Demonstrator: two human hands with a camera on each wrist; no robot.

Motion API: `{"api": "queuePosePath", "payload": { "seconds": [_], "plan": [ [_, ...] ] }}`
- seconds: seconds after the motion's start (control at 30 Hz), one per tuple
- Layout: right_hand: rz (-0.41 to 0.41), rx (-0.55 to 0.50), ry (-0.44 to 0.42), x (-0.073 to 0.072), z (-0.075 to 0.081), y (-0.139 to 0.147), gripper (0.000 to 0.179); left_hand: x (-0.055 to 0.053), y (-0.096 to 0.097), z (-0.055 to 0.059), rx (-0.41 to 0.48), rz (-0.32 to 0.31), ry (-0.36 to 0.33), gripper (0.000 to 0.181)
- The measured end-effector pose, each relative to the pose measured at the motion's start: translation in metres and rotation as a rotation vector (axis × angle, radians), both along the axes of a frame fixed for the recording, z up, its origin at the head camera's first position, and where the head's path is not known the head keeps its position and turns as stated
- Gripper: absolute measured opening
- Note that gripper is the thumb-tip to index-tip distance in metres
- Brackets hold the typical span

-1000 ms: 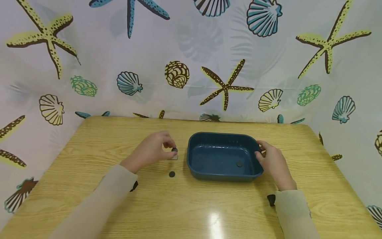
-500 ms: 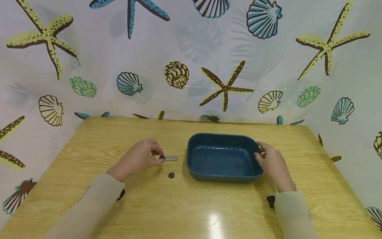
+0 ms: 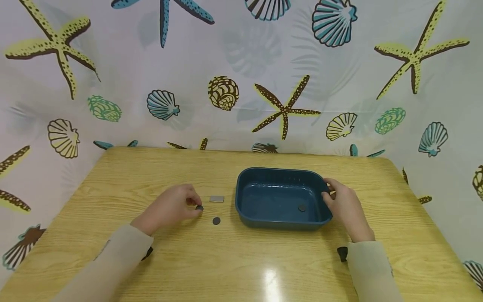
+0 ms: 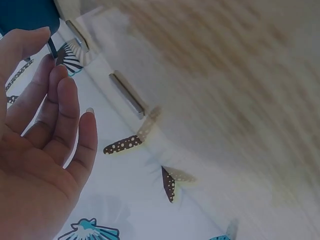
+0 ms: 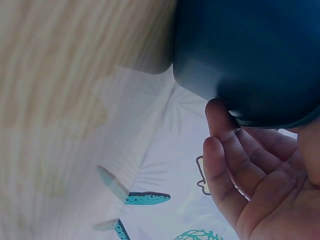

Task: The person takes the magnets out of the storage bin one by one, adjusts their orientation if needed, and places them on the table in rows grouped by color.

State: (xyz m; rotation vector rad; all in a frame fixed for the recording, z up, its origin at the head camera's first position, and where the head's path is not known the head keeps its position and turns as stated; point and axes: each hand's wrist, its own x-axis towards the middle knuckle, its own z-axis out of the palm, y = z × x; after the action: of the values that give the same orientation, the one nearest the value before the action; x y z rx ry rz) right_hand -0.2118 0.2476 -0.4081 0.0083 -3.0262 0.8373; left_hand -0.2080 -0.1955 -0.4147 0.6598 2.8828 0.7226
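In the head view my left hand (image 3: pixel 170 207) pinches a small dark disc (image 3: pixel 199 208) between thumb and fingertips, just above the table left of the blue tub. In the left wrist view the held disc (image 4: pixel 52 47) shows edge-on between thumb and finger. A similar dark disc (image 3: pixel 216 220) lies on the table to its right, and a flat silver-grey bar (image 3: pixel 216 199) behind that. My right hand (image 3: pixel 345 205) grips the right end of the deep blue plastic tub (image 3: pixel 281 225), fingers against its outer wall. Another disc (image 3: pixel 302 207) lies on the tub's floor.
A wood-grain table (image 3: pixel 234 264) carries everything. Behind and at both sides hangs a white cloth (image 3: pixel 241 54) printed with starfish and shells.
My left hand has drawn back left and toward me from over the silver bar, keeping the disc pinched and uncovering the bar. The right hand and tub have stayed still.
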Motion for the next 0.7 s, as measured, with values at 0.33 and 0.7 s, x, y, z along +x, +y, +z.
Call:
{"api": "queuePosePath", "payload": {
  "seconds": [0.33, 0.7],
  "plan": [
    [-0.006, 0.001, -0.006, 0.003, 0.002, -0.002, 0.048, 0.004, -0.005, -0.009, -0.019, -0.010, -0.056, 0.003],
    [-0.008, 0.001, 0.002, 0.004, 0.000, -0.002, 0.048, 0.003, -0.012, -0.015, 0.000, -0.032, -0.082, 0.004]
  ]
}}
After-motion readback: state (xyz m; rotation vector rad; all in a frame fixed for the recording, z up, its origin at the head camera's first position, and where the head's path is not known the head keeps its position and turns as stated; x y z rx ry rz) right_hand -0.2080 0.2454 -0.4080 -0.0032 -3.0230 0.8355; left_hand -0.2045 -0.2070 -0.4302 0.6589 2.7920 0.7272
